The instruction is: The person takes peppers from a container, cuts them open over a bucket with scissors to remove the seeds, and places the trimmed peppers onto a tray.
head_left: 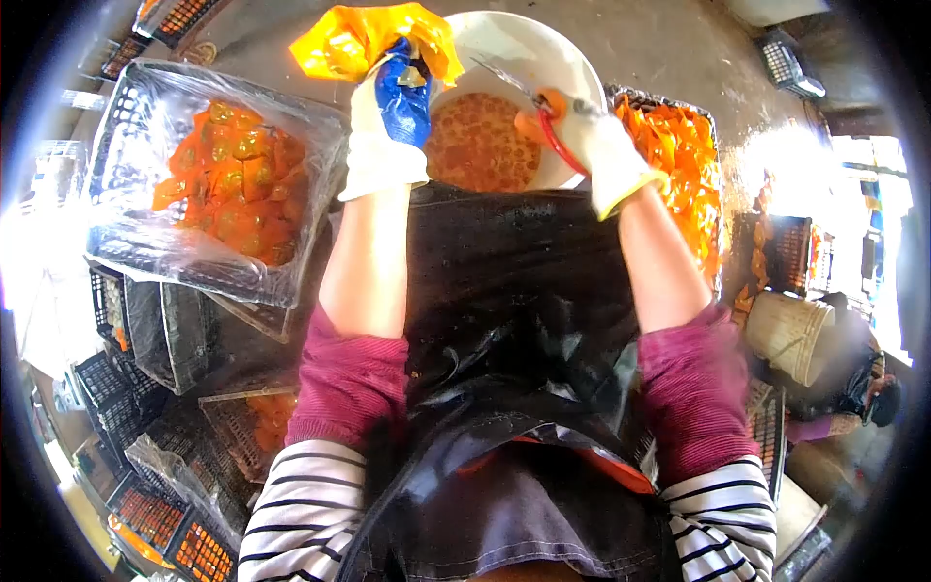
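Observation:
My left hand [400,107], in a blue-and-white glove, is closed on a large, glossy, orange-yellow piece like a peel [339,44]. It is held up at the left rim of a white bucket [572,68]. In my right hand [596,136], wearing a white glove with orange fingertips, are red-handled scissors [558,136]. Their blades point up and left over the bucket, apart from the orange piece. Orange-red liquid with many small round bits [482,141] covers the bucket's bottom. The right hand is slightly blurred.
Left of the bucket stands a plastic-lined crate [121,209] with flat orange pieces [238,179]. A crate heaped with orange strips [684,155] is on the right. Several black crates [116,388] stand lower left. A pale bucket [787,335] and another person [853,398] are at the right.

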{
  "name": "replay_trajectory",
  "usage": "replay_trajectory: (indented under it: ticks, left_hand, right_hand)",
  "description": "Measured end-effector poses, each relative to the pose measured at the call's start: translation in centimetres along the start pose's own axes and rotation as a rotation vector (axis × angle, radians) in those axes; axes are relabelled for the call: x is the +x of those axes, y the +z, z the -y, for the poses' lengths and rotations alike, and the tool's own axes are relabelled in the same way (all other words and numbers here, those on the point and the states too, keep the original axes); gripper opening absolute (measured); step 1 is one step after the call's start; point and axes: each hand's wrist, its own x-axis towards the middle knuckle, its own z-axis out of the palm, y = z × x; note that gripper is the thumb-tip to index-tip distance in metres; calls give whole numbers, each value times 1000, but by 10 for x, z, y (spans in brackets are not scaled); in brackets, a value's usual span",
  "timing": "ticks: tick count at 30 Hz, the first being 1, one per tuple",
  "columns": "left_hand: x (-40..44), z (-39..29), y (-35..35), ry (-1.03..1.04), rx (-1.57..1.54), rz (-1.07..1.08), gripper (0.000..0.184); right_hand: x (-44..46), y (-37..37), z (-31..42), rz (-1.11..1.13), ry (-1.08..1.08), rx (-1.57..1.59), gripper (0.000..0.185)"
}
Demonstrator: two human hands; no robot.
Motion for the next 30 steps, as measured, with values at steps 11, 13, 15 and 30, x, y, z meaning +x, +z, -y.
replay_trajectory:
  ticks: [11, 13, 15, 30]
  left_hand:
    - [5, -72, -35, -659, -913, -200, 25]
    - [6, -79, -46, -742, -1081, -267, 26]
    - [-1, -81, -54, -663, -1064, -224, 29]
    - [4, -83, -59, -845, -1093, -317, 31]
  right_hand:
    - [112, 98, -25, 813, -484, -1273, 41]
    - [119, 119, -28, 840, -520, -1275, 42]
    - [120, 140, -31, 844, -476, -1395, 33]
    - [118, 152, -13, 840, -496, -1442, 26]
